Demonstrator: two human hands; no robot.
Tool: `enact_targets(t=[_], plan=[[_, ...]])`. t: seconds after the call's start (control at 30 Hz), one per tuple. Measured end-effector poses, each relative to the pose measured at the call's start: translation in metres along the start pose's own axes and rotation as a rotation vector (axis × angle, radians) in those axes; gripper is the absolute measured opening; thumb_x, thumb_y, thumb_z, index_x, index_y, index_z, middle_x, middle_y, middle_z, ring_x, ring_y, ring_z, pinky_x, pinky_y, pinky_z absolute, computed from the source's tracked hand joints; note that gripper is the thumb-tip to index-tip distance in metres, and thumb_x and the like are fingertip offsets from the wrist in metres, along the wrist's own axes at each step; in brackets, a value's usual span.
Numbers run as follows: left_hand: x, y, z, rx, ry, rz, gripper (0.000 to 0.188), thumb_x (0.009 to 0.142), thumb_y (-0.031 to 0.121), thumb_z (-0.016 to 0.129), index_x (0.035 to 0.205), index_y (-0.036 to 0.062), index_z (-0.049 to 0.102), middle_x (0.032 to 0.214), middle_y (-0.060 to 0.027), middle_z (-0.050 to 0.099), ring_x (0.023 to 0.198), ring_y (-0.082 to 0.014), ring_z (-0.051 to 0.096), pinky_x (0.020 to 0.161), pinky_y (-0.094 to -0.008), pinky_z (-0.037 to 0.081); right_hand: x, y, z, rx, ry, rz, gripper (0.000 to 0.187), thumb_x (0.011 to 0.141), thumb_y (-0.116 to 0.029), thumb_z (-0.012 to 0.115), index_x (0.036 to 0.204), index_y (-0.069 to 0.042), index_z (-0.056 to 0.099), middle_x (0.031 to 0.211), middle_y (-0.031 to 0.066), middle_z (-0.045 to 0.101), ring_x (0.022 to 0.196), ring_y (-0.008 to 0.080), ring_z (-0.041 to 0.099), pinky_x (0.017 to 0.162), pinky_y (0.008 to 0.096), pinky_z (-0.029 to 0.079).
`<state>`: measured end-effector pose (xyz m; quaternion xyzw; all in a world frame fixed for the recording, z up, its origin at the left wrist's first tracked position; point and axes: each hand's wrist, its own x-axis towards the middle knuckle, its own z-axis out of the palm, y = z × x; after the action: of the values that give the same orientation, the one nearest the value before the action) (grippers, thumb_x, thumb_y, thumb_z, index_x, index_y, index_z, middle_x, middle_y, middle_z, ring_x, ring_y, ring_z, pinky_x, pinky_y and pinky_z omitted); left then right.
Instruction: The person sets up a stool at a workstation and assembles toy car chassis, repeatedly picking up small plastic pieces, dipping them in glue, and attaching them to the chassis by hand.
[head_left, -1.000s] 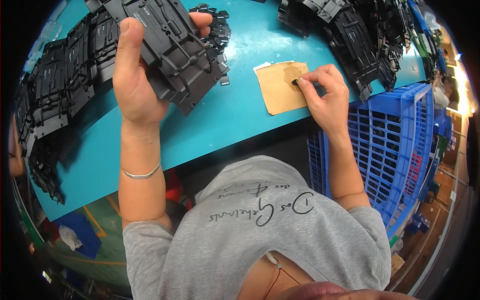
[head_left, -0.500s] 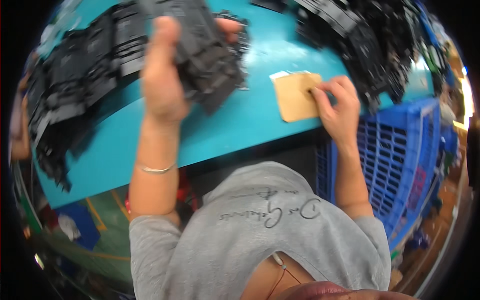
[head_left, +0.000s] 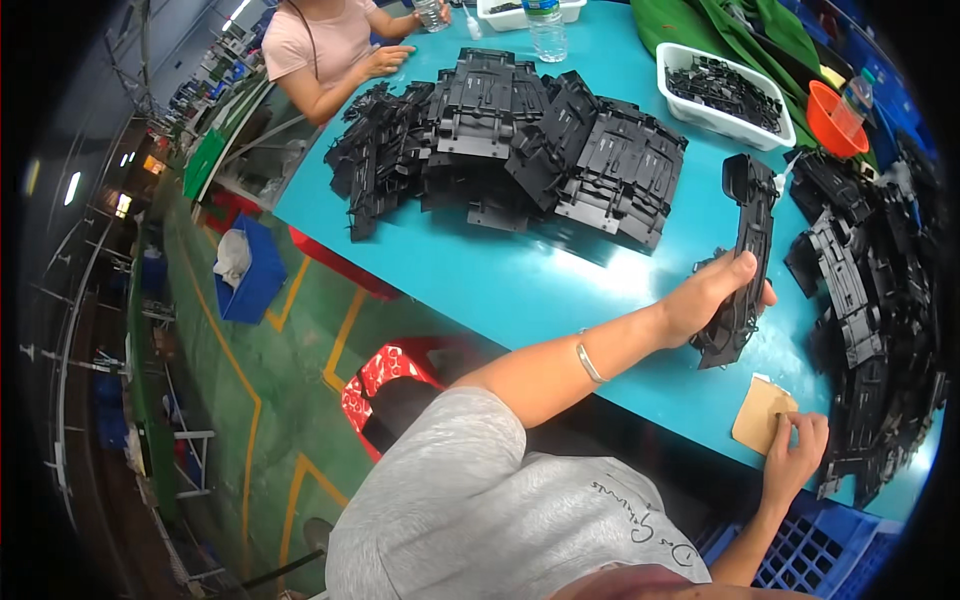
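Workshop floor (head_left: 215,420), green with yellow lines; turquoise table (head_left: 480,290), one, running across it. Entries from left to right:

Blue bin (head_left: 262,290), one, on the floor, with one white bag (head_left: 233,255) in it.

Co-worker in a pink top (head_left: 318,50), one, at the far table edge; one hand lies flat there, the other is beside a clear bottle (head_left: 432,14).

Red seat (head_left: 380,368), one, white-patterned, below the near edge.

Black moulded panels (head_left: 485,100), overlapping too closely to count; leaned on one another, presumably to save table space.

Water bottle (head_left: 547,38), one, behind the panels.

Left hand (head_left: 708,298), closed firmly round one long black plastic moulding (head_left: 755,240) above the table; thumb on the near side, fingertips round the far side, apparently to leave both ends free.

White tray (head_left: 680,112), one, with small black parts, uncounted.

Tan square card (head_left: 755,415), one, near the table edge, probably for short reach.

Right hand (head_left: 797,445), fingertips drawn together at the card; whether they grip a small piece, cannot tell.

Orange bowl (head_left: 825,118), one, with one bottle (head_left: 855,100).

Blue crate (head_left: 850,540), one, below the table.

Black assemblies (head_left: 850,290), heaped, uncountable.
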<state>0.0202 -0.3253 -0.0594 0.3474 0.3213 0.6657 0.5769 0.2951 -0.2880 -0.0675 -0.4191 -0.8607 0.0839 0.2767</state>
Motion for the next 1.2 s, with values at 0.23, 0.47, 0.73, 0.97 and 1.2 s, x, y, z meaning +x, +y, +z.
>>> enact_targets(t=[0.23, 0.47, 0.73, 0.97, 1.2], plan=[[0.002, 0.007, -0.004, 0.032, -0.025, -0.037, 0.057, 0.099, 0.054, 0.033, 0.105, 0.0043, 0.059, 0.097, -0.006, 0.062, 0.091, -0.011, 0.057, 0.083, -0.0267, 0.047, 0.005, -0.003, 0.0, -0.011, -0.015, -0.008, 0.007, 0.08, -0.001, 0.064, 0.081, 0.0, 0.057, 0.081, 0.0113, 0.05, 0.08, 0.0281, 0.051, 0.073, 0.037, 0.041], [0.002, 0.003, 0.002, 0.026, -0.008, -0.024, 0.058, 0.099, 0.054, 0.033, 0.105, 0.0031, 0.061, 0.095, -0.0065, 0.063, 0.087, -0.0114, 0.058, 0.079, -0.026, 0.048, 0.002, -0.005, -0.004, -0.001, 0.0, -0.005, 0.007, 0.078, 0.0, 0.064, 0.081, 0.0, 0.058, 0.081, 0.0116, 0.051, 0.079, 0.0288, 0.052, 0.071, 0.0374, 0.041], [0.0, 0.019, 0.006, 0.034, 0.051, -0.075, 0.062, 0.098, 0.056, 0.031, 0.104, 0.0036, 0.064, 0.091, -0.0047, 0.062, 0.081, -0.0132, 0.058, 0.075, -0.0281, 0.049, 0.021, -0.01, -0.013, 0.36, -0.052, 0.196, 0.01, 0.085, -0.005, 0.064, 0.08, 0.003, 0.059, 0.075, 0.0028, 0.051, 0.07, 0.0093, 0.049, 0.063, 0.0226, 0.038], [0.003, 0.008, 0.002, -0.121, -0.061, 0.014, 0.067, 0.098, 0.055, 0.032, 0.139, 0.0027, 0.033, 0.112, -0.0211, 0.061, 0.098, -0.0265, 0.062, 0.085, -0.0375, 0.053, 0.025, -0.017, -0.002, 1.65, -0.096, 0.773, 0.01, 0.087, -0.012, 0.064, 0.092, -0.003, 0.064, 0.076, -0.003, 0.057, 0.066, 0.0065, 0.048, 0.061, 0.022, 0.038], [-0.001, 0.007, 0.002, -0.205, -0.041, -0.017, 0.067, 0.098, 0.054, 0.031, 0.143, 0.0046, 0.029, 0.112, -0.0224, 0.061, 0.097, -0.0288, 0.063, 0.084, -0.0403, 0.054, 0.026, -0.027, 0.0, 1.943, -0.175, 0.853, 0.01, 0.091, -0.015, 0.057, 0.089, -0.005, 0.055, 0.081, 0.0005, 0.043, 0.072, 0.0113, 0.04, 0.061, 0.0237, 0.035]])
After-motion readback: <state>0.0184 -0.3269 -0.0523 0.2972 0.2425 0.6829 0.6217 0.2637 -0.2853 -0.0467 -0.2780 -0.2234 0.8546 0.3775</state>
